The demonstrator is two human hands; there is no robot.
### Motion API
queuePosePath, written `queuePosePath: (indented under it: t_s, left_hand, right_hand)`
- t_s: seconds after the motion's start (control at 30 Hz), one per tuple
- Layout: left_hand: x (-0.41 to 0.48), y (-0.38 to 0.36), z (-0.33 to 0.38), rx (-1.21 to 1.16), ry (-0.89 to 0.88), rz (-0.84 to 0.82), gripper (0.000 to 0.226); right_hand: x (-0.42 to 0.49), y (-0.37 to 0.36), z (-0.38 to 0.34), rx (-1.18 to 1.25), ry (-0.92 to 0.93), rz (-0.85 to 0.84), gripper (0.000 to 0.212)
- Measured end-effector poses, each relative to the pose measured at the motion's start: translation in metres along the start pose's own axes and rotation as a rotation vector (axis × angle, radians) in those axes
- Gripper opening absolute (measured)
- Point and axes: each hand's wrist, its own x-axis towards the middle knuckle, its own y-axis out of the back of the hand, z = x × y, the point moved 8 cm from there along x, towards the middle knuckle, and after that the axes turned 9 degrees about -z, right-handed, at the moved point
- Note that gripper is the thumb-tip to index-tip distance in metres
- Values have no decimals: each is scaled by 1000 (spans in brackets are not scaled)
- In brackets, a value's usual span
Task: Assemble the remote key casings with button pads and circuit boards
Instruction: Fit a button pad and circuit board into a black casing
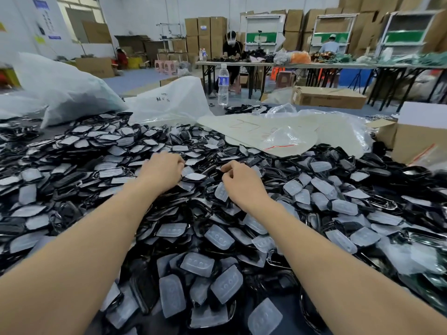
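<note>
A deep pile of black remote key casings (pixel 72 180) covers the table, many with a translucent white button pad (pixel 197 263) set in them. My left hand (pixel 160 170) reaches into the middle of the pile, its fingers and thumb curled round the edge of a black casing with a white pad (pixel 196 177). My right hand (pixel 242 183) lies just to the right of it on the pile, with thumb and fingers curled together at their tips; whether they pinch anything is hidden. No circuit board is visible.
Large plastic bags (pixel 63 88) lie at the back left and a water bottle (pixel 223 84) stands behind the pile. Clear bags (pixel 285 139) and a cardboard box (pixel 420 139) sit at the right. People work at far tables (pixel 242 64).
</note>
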Motion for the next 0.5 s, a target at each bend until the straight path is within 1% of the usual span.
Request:
queuePosePath:
  t_s: [0.07, 0.17, 0.23, 0.4, 0.5]
  left_hand:
    - [7, 5, -13, -7, 40, -8, 30]
    - [14, 2, -32, -85, 67, -62, 25]
    - [17, 0, -38, -130, 74, -64, 22]
    - [30, -8, -36, -154, 91, -92, 36]
    - [37, -14, -31, -180, 100, -123, 30]
  right_hand:
    - [5, 1, -3, -19, 12, 9, 31]
    - [13, -1, -16, -54, 48, 13, 31]
    - [19, -5, -24, -72, 70, 10, 31]
    - [26, -10, -29, -93, 73, 7, 32]
    - [25, -9, -26, -84, 75, 16, 31]
